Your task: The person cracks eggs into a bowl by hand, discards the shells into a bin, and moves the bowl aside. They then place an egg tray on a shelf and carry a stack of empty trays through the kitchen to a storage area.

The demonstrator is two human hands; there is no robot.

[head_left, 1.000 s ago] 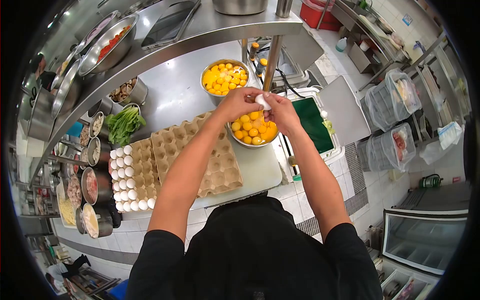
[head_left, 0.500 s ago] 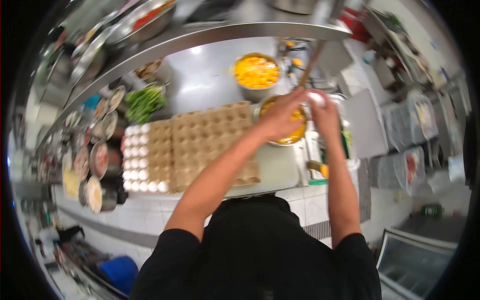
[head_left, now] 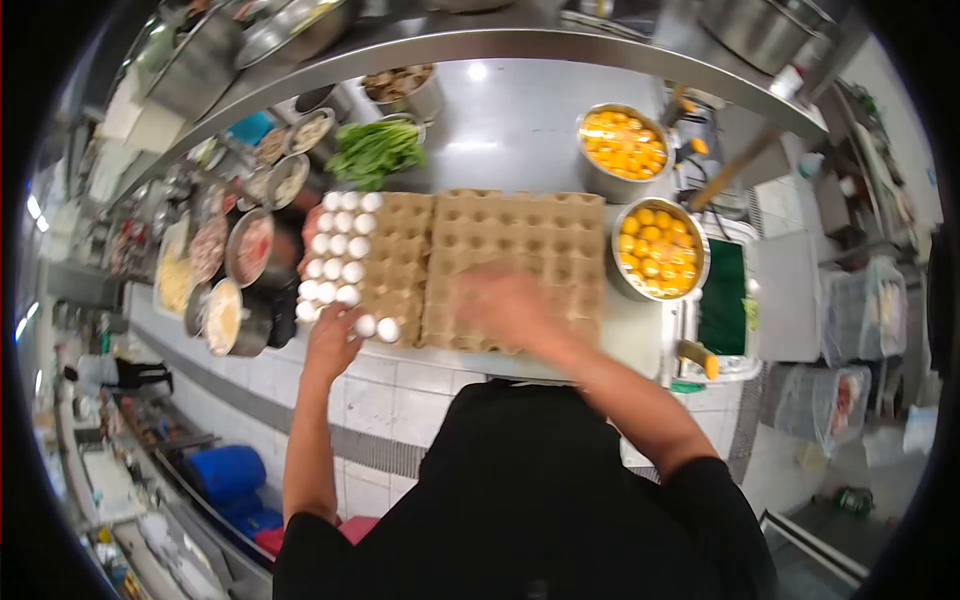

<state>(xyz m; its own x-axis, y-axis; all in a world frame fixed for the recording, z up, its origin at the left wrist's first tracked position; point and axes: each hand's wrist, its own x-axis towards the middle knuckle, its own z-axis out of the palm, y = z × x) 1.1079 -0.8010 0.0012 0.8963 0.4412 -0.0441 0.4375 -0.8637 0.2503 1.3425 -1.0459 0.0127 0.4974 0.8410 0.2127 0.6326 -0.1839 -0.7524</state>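
Observation:
My left hand [head_left: 334, 340] is at the near edge of the egg tray [head_left: 398, 265], fingers curled over an egg in the front row and mostly covering it. White eggs [head_left: 338, 245] fill the tray's left columns; its other cups are bare. Over the adjoining empty cardboard tray [head_left: 560, 240], my right hand [head_left: 510, 305] is smeared by motion, its fingers indistinct. To the right of the trays stands a metal bowl of egg yolks [head_left: 657, 250]. Behind it is a second metal pot of yolks [head_left: 623, 143].
Leafy greens [head_left: 375, 152] lie behind the trays. Pots and bowls of chopped food [head_left: 250, 248] line the left side. A steel shelf [head_left: 470, 45] spans the back above the counter. At right are a green-bottomed container [head_left: 722, 300] and a yellow-ended handle [head_left: 708, 362].
Both hands have left the nearer yolk bowl, where an egg was held. My left hand has moved left to the eggs, my right over the empty tray. The view has shifted.

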